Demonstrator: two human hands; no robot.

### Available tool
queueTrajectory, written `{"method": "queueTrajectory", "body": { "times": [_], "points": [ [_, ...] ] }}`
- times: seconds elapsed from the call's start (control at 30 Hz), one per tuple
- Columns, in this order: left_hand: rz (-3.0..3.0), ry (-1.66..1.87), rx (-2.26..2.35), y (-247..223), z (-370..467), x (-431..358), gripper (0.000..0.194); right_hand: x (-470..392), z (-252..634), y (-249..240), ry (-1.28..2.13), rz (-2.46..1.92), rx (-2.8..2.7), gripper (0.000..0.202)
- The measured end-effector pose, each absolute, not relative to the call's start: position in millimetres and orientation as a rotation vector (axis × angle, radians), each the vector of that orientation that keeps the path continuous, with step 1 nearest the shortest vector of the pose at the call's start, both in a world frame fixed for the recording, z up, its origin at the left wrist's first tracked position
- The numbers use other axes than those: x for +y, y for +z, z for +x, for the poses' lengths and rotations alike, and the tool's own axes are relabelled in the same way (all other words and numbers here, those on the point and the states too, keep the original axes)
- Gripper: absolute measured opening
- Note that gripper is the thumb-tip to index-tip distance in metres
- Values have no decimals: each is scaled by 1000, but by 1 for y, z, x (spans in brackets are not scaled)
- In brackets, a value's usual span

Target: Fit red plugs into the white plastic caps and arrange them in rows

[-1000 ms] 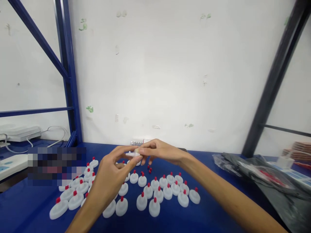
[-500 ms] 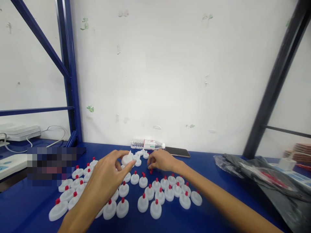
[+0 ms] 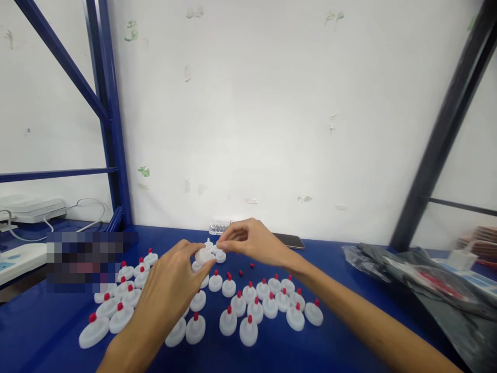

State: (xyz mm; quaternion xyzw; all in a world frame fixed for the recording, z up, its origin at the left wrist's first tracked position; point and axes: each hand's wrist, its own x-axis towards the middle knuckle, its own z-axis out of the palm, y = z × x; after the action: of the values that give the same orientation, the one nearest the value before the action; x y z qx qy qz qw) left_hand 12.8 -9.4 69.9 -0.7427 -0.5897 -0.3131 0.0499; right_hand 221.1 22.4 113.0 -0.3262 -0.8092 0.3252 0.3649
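My left hand (image 3: 176,274) grips a white round cap (image 3: 204,254) with a bare nozzle, thumb and fingers on its sides. Just right of that nozzle, my right hand (image 3: 252,242) is pinched; what sits between its fingertips is too small to make out. A bare white cap (image 3: 220,257) lies behind the held one. Two loose red tips (image 3: 241,273) rest on the blue table (image 3: 272,352). Several white caps with red tips (image 3: 248,330) stand in groups at the left, middle and right.
A clear bottle (image 3: 218,228) lies against the wall, partly hidden by my right hand, with a dark phone (image 3: 290,241) beside it. Grey plastic bags (image 3: 411,290) cover the right side. A blue post (image 3: 114,114) rises at the left, near white devices (image 3: 33,210).
My right hand has lifted from the red tips and moved left and up to the cap in my left hand. The loose red tips are now uncovered. My left hand has hardly moved.
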Motion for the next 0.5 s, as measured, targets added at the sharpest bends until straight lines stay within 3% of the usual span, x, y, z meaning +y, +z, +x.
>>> {"method": "queueTrajectory", "body": {
  "times": [0.5],
  "points": [
    [-2288,-1018,-1759,71,16,-14,32,18,210,106,910,-800,-2019,29]
  ]
}}
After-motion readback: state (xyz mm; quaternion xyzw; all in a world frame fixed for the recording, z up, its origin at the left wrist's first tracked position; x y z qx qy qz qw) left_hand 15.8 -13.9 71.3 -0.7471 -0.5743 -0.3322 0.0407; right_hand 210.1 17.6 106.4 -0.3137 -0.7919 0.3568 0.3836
